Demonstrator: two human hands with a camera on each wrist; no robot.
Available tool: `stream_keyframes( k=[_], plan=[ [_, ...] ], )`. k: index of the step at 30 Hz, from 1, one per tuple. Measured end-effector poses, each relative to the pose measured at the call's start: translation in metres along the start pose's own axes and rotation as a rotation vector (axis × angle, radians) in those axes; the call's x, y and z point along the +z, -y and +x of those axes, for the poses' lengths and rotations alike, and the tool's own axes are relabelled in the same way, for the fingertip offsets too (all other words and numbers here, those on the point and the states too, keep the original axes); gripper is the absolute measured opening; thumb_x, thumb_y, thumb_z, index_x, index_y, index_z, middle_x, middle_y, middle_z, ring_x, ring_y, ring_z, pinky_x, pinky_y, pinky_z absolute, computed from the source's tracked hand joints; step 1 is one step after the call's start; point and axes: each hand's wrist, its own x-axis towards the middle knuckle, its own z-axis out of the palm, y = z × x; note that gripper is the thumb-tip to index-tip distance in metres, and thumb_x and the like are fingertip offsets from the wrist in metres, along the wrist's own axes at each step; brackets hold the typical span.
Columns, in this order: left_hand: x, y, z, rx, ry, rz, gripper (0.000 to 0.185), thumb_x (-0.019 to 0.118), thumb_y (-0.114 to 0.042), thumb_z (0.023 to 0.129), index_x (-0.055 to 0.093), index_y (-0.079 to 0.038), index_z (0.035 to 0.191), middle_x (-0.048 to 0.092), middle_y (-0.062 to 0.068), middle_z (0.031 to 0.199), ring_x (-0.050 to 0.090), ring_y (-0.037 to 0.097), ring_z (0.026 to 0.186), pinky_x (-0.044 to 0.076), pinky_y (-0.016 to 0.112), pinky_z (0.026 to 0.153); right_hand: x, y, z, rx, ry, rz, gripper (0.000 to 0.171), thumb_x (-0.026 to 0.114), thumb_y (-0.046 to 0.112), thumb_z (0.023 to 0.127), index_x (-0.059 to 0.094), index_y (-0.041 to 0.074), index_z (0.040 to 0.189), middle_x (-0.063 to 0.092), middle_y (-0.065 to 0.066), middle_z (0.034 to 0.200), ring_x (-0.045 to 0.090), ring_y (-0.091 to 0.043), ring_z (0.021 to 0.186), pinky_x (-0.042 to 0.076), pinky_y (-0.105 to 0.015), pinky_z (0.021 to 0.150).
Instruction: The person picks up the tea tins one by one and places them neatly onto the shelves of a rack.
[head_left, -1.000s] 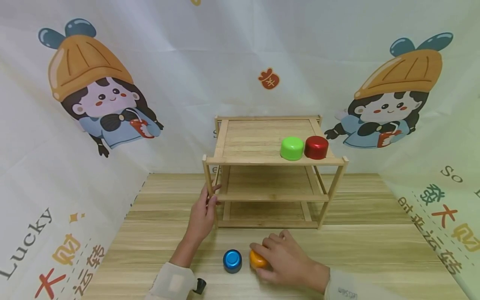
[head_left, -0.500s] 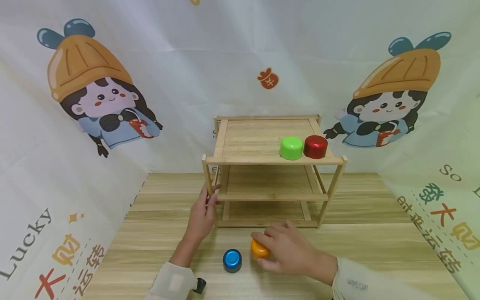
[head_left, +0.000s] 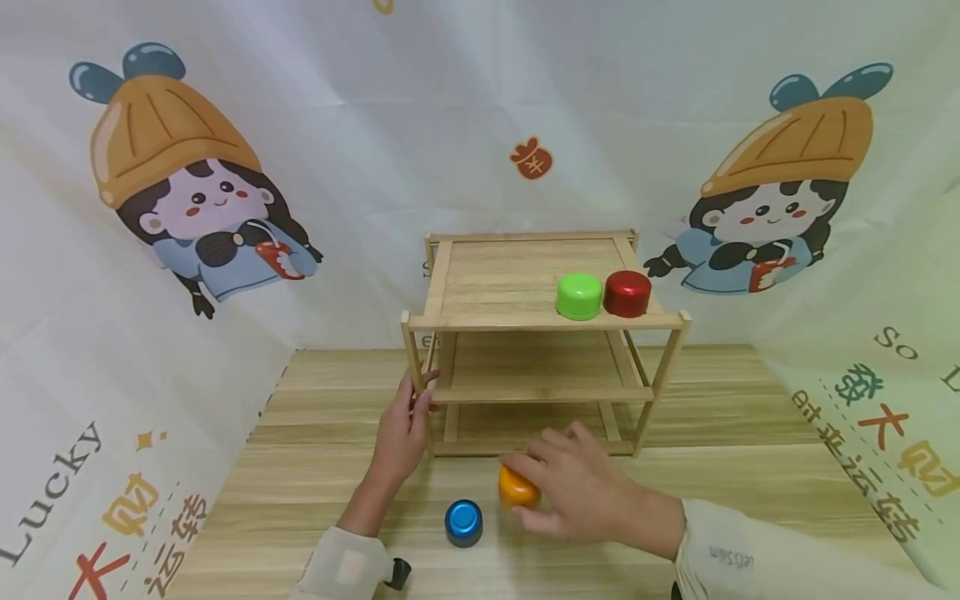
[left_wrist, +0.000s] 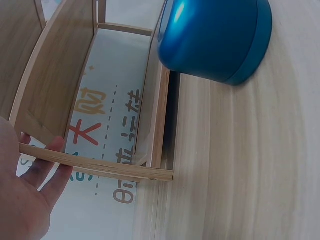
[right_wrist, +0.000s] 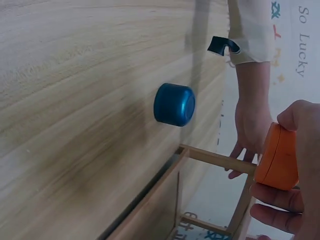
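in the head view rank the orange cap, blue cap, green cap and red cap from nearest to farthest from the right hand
From the right hand:
1. orange cap, in its fingers
2. blue cap, on the table to its left
3. green cap, top shelf
4. red cap, top shelf, right of the green

my right hand (head_left: 581,492) | lifted the orange cap (head_left: 517,488) off the surface | carried it toward the wooden rack (head_left: 543,350), away from the blue cap (head_left: 464,522)

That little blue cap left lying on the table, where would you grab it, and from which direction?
Probably from straight above, pinching its round side wall with thumb and fingers on opposite sides. The blue cap sits flat on the table, low and wide, with its rounded top up and open space all around. The right hand already holds the orange cap; the left hand grips the shelf post.
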Motion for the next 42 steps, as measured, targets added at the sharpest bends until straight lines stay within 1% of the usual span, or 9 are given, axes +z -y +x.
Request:
stream_keyframes(
  k=[8,15,19,22,24,27,32,36,42],
  plan=[
    [0.0,-0.001,0.0,0.007,0.005,0.0,0.049,0.04,-0.019,0.112,0.032,-0.022,0.159,0.061,0.007,0.145,0.073,0.027,0.095,0.059,0.033,0.074,-0.024,-0.004,0.011,0.008,0.07,0.028,0.052,0.064,0.06,0.089,0.067,0.026,0.129,0.071,0.01,0.098,0.058,-0.01,0.089,0.039,-0.032,0.077],
    [0.0,-0.001,0.001,0.025,-0.001,0.003,0.048,0.04,-0.018,0.112,0.032,-0.02,0.159,0.062,0.008,0.144,0.073,0.026,0.093,0.059,0.034,0.074,-0.045,-0.01,0.02,0.037,0.066,-0.005,0.052,0.063,0.06,0.089,0.065,0.026,0.128,0.07,0.009,0.097,0.06,-0.014,0.09,0.044,-0.036,0.08],
    [0.0,-0.002,0.002,0.026,-0.003,0.0,0.048,0.041,-0.017,0.111,0.033,-0.02,0.159,0.062,0.009,0.144,0.073,0.027,0.094,0.059,0.034,0.075,-0.055,-0.014,0.025,0.045,0.079,0.002,0.053,0.062,0.06,0.09,0.064,0.026,0.13,0.071,0.008,0.101,0.062,-0.014,0.093,0.045,-0.038,0.079],
    [0.0,-0.002,0.002,0.014,0.004,-0.008,0.048,0.04,-0.018,0.112,0.032,-0.02,0.159,0.061,0.009,0.145,0.073,0.032,0.095,0.06,0.037,0.077,-0.062,-0.017,0.029,0.049,0.09,0.018,0.054,0.061,0.06,0.09,0.064,0.025,0.131,0.072,0.007,0.105,0.062,-0.013,0.092,0.045,-0.037,0.078],
    [-0.001,-0.003,0.002,0.006,0.01,-0.013,0.049,0.039,-0.018,0.112,0.031,-0.021,0.16,0.061,0.009,0.145,0.073,0.035,0.096,0.06,0.04,0.078,-0.066,-0.019,0.032,0.047,0.085,0.023,0.054,0.062,0.059,0.089,0.064,0.024,0.131,0.073,0.007,0.106,0.062,-0.013,0.091,0.045,-0.036,0.076],
    [-0.001,-0.002,0.001,0.003,0.013,-0.014,0.05,0.039,-0.018,0.112,0.03,-0.023,0.16,0.061,0.008,0.145,0.073,0.035,0.096,0.06,0.042,0.078,-0.072,-0.021,0.035,0.04,0.066,0.03,0.053,0.063,0.057,0.089,0.065,0.024,0.13,0.074,0.006,0.104,0.062,-0.014,0.09,0.044,-0.034,0.075],
    [-0.001,0.001,0.001,0.015,0.01,-0.012,0.051,0.04,-0.017,0.112,0.03,-0.026,0.16,0.062,0.008,0.144,0.074,0.029,0.093,0.06,0.038,0.076,-0.077,-0.024,0.039,0.033,0.059,0.044,0.054,0.062,0.056,0.089,0.065,0.023,0.132,0.073,0.006,0.102,0.06,-0.012,0.086,0.039,-0.031,0.073],
    [-0.001,0.001,0.001,0.013,0.014,-0.019,0.052,0.04,-0.017,0.112,0.029,-0.029,0.161,0.061,0.007,0.145,0.074,0.032,0.093,0.06,0.035,0.077,-0.082,-0.027,0.041,0.027,0.056,0.045,0.053,0.062,0.056,0.089,0.065,0.023,0.131,0.072,0.006,0.1,0.057,-0.012,0.083,0.037,-0.031,0.071],
    [-0.001,0.001,0.001,0.025,0.01,-0.023,0.052,0.04,-0.016,0.111,0.03,-0.028,0.16,0.061,0.009,0.144,0.074,0.033,0.093,0.06,0.036,0.076,-0.088,-0.032,0.047,0.028,0.044,0.041,0.053,0.063,0.056,0.088,0.066,0.023,0.13,0.071,0.007,0.099,0.055,-0.011,0.082,0.036,-0.03,0.071]
  ],
)
